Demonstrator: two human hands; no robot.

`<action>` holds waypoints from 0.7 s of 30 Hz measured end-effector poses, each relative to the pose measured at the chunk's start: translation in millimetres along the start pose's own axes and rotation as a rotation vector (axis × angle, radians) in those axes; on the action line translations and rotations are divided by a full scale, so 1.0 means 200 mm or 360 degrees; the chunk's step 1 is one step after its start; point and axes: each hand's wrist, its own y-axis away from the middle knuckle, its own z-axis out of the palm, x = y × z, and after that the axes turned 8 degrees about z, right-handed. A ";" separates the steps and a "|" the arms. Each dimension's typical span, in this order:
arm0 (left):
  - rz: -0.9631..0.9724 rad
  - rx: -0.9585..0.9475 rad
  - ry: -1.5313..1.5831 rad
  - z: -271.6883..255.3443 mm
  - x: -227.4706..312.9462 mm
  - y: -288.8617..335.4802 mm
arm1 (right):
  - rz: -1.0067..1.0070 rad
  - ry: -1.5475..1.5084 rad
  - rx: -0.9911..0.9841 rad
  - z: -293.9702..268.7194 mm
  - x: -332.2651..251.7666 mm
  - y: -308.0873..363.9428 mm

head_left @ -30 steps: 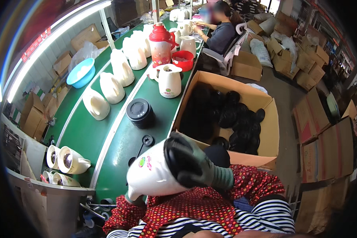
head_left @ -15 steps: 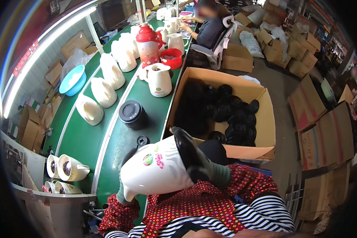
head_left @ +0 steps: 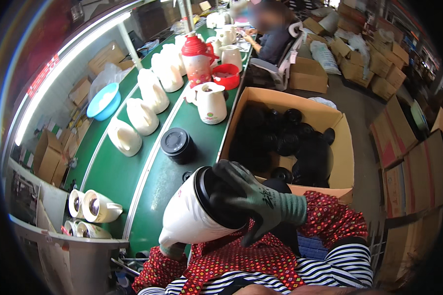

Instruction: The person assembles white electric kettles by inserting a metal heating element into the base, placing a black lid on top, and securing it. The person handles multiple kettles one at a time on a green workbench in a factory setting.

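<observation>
A white jug (head_left: 184,211) lies tilted on its side in front of me, spout toward the lower left. My left hand (head_left: 174,250), gloved, supports it from below near the spout; most of its fingers are hidden behind the jug. On the jug's bottom end is a black round base (head_left: 201,189). My right hand (head_left: 253,196), in a grey-green glove with dark fingers, curls over that base, thumb spread downward. Just beyond the jug, a small black round part (head_left: 186,175) shows partly on the green bench (head_left: 152,196). Behind it stands a stack of black discs (head_left: 176,142).
Several white jug bodies (head_left: 124,137) line the bench's far left. A white jug (head_left: 211,103), a red flask (head_left: 197,64) and a red basin (head_left: 226,76) stand farther back. To the right, a cardboard box (head_left: 300,105) holds black bases. A co-worker (head_left: 273,37) sits at the far end.
The jug has turned so its black base faces me more, and its printed side has rolled away. My right hand has shifted onto the base's face. The whole view has swung slightly left.
</observation>
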 end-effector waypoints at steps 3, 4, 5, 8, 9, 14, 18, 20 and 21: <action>-0.0125 -0.0096 0.0022 0.05 -0.05 0.00 | -0.0091 0.0084 -0.0183 -0.02 -0.02 -0.03; -0.0125 -0.0099 0.0014 0.05 -0.06 0.01 | -0.0101 0.0049 -0.0139 0.00 -0.03 -0.05; -0.0117 -0.0094 0.0005 0.06 -0.06 0.00 | -0.0107 0.0014 -0.0094 0.01 -0.03 -0.07; -0.0045 -0.0093 -0.0067 0.06 -0.04 -0.06 | -0.0044 -0.0139 0.0267 0.07 0.07 -0.04; 0.0034 -0.0081 -0.0145 0.05 -0.02 -0.12 | 0.0008 -0.0212 0.0398 0.10 0.13 -0.01; 0.0718 -0.0274 -0.1415 0.01 0.16 -0.28 | 0.0615 -0.1715 0.0941 0.56 0.51 0.15; 0.0553 -0.0250 -0.1268 -0.04 0.15 -0.24 | 0.0783 -0.1933 0.0833 0.58 0.42 0.18; 0.0256 -0.0326 -0.1248 -0.01 0.13 -0.16 | 0.0762 -0.1974 0.0811 0.49 0.26 0.16; 0.0216 -0.0489 -0.1574 -0.02 0.16 -0.09 | 0.0716 -0.1951 0.0744 0.43 0.18 0.13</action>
